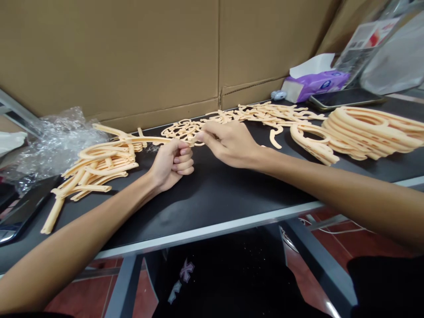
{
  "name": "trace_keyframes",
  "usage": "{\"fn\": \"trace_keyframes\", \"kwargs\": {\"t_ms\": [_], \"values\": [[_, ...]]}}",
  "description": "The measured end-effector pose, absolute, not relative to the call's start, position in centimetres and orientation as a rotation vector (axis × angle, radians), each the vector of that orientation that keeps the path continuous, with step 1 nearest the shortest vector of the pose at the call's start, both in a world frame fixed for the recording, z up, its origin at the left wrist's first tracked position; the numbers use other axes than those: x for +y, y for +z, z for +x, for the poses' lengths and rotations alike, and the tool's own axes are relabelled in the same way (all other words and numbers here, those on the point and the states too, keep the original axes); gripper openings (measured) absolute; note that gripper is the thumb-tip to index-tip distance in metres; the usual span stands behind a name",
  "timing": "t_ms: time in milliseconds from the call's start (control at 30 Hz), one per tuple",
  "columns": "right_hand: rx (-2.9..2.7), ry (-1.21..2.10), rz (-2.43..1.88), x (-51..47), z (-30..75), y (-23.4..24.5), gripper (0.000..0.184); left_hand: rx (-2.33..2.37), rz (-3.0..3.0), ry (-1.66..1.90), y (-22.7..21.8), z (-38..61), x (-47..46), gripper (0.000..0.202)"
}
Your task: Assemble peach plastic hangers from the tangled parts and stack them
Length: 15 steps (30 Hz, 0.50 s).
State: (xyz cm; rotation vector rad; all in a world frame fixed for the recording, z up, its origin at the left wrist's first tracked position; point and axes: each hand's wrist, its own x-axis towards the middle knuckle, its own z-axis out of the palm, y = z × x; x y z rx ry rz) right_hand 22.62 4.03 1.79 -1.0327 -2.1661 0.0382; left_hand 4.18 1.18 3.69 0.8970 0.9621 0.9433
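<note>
My left hand (172,162) is curled into a fist around a long peach plastic hanger piece (139,140) that stretches left toward a pile. My right hand (228,142) pinches the same piece at its right end, thumb and fingers pressed together beside my left knuckles. Both hands rest on the black table (205,194). Right behind my fingers lies a heap of small curved peach plastic bits (185,128). A pile of long peach hanger arms (96,170) lies left of my left hand.
A stack of rounded peach hanger parts (361,130) sits at the right. Crumpled clear plastic (53,141) is at the left, a purple tissue pack (314,81) and a phone (344,98) at the back right. A cardboard wall (132,53) stands behind the table.
</note>
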Motion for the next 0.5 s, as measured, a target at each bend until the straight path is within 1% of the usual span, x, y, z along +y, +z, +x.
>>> {"fn": "trace_keyframes", "kwargs": {"t_ms": [133, 333, 500], "values": [[-2.081, 0.222, -1.042, 4.72, 23.08, 2.04, 0.032, 0.958, 0.943, 0.93, 3.82, 4.29, 1.15, 0.036], [-1.988, 0.638, -0.976, 4.68, 23.03, 2.37, 0.02, 0.958, 1.081, 0.862, 3.79, 4.14, 0.99, 0.033], [-1.917, 0.589, -1.039, 4.81, 22.62, 2.54, 0.02, 0.906, 1.245, 0.809, 4.29, 3.86, 0.59, 0.022]]}}
